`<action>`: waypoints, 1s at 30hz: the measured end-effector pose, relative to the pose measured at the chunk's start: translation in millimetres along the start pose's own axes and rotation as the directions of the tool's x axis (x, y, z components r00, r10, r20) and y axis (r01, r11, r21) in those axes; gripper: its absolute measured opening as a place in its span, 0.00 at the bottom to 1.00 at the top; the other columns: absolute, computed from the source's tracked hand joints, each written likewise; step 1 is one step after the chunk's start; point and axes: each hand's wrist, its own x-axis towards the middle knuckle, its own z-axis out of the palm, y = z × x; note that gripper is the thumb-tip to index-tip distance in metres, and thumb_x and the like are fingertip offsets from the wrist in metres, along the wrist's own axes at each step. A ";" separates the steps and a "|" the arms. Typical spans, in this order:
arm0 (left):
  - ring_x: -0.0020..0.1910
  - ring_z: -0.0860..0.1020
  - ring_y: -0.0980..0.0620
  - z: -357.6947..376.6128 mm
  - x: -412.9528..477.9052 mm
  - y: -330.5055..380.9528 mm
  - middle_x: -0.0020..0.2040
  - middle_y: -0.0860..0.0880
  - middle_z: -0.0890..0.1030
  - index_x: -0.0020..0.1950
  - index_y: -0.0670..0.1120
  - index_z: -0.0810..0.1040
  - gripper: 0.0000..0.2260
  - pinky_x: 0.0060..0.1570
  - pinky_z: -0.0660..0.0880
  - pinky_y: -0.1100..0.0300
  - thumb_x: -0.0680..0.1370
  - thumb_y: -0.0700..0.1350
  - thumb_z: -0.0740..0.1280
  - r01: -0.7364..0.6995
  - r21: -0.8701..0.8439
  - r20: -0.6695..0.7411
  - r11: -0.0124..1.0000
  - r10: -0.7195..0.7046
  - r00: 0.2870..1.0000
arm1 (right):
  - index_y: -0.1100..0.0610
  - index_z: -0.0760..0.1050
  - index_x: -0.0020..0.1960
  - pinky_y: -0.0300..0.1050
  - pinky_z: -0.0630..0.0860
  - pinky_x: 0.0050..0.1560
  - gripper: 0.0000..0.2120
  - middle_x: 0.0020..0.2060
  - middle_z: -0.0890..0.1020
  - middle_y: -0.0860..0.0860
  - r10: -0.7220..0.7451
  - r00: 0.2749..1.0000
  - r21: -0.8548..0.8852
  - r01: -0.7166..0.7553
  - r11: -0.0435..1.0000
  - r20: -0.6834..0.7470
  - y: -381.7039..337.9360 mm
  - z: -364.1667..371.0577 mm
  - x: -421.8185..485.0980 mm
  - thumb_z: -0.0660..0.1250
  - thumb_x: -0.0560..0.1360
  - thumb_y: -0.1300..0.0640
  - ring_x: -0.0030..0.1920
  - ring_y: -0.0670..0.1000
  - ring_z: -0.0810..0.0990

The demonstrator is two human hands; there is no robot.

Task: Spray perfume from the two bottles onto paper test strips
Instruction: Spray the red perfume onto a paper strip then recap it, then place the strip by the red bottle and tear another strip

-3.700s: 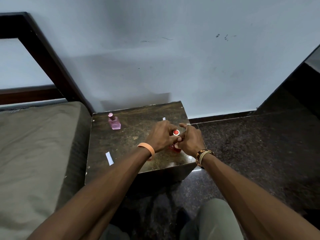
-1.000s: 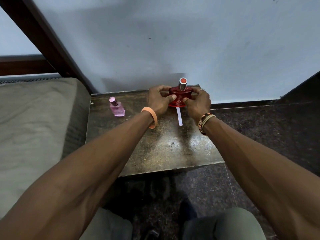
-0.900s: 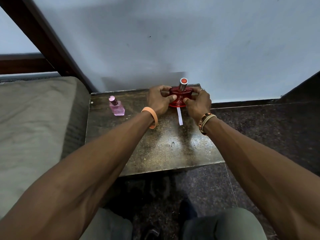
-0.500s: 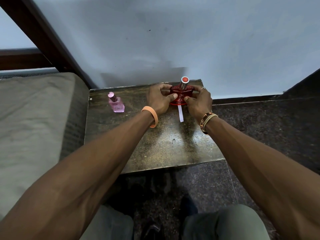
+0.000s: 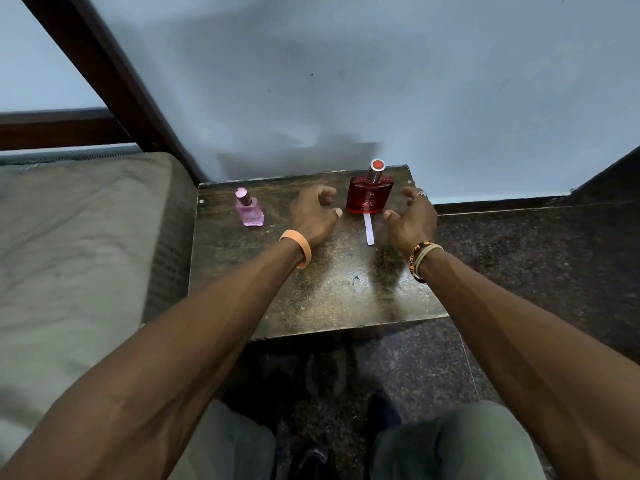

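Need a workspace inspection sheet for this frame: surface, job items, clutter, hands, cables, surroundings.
Surface: small dark speckled table, worn, with a glare patch near the middle.
Job's things: red bottle upright at the back right; pink bottle upright at the back left; one white paper strip lying flat in front of the red bottle, its far end at the bottle's base.
Clutter: nothing seen.
Grippers: left hand and right hand open, one on each side of the red bottle, neither touching it.
Cables: nothing seen.
Surroundings: mattress left of the table, pale wall behind, dark floor to the right, dark wooden frame upper left.
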 end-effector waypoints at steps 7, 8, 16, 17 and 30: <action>0.50 0.83 0.48 -53.0 -44.7 23.2 0.50 0.45 0.85 0.55 0.41 0.82 0.10 0.55 0.80 0.49 0.74 0.38 0.72 -0.113 0.023 0.080 0.993 0.111 0.991 | 0.59 0.72 0.69 0.49 0.72 0.66 0.22 0.64 0.78 0.56 -0.119 0.990 -0.022 0.118 0.993 -0.070 -22.4 -26.8 -55.3 0.69 0.76 0.57 0.66 0.55 0.75; 0.49 0.83 0.49 -63.4 -52.8 29.0 0.49 0.45 0.85 0.55 0.42 0.82 0.10 0.55 0.80 0.49 0.74 0.39 0.72 -0.125 0.023 0.087 0.992 0.123 0.989 | 0.59 0.73 0.67 0.48 0.73 0.64 0.20 0.63 0.79 0.56 -0.145 0.986 -0.012 0.144 0.989 -0.077 -30.1 -32.7 -66.4 0.69 0.77 0.56 0.65 0.55 0.76; 0.43 0.84 0.52 -130.5 -123.9 43.3 0.44 0.47 0.85 0.51 0.44 0.84 0.07 0.51 0.82 0.50 0.74 0.41 0.73 -0.179 0.013 0.014 0.984 0.179 0.984 | 0.58 0.79 0.59 0.36 0.73 0.42 0.13 0.49 0.83 0.52 -0.339 0.940 0.099 0.333 0.938 0.046 -76.2 -53.9 -154.3 0.67 0.78 0.52 0.48 0.49 0.80; 0.41 0.84 0.52 -134.8 -130.2 40.1 0.42 0.47 0.85 0.50 0.45 0.84 0.06 0.50 0.82 0.50 0.74 0.40 0.73 -0.173 0.001 0.007 0.985 0.173 0.985 | 0.58 0.79 0.59 0.39 0.76 0.44 0.14 0.50 0.84 0.52 -0.354 0.932 0.106 0.345 0.933 0.078 -79.5 -51.7 -162.1 0.67 0.78 0.52 0.49 0.50 0.81; 0.44 0.83 0.52 -163.0 -169.6 -61.4 0.43 0.47 0.86 0.46 0.44 0.86 0.04 0.49 0.78 0.61 0.72 0.41 0.74 0.028 0.024 -0.168 0.999 -0.023 0.986 | 0.57 0.83 0.54 0.50 0.80 0.52 0.09 0.44 0.86 0.53 -0.416 0.790 0.005 0.464 0.886 0.449 -74.6 35.8 -222.6 0.71 0.75 0.56 0.45 0.51 0.85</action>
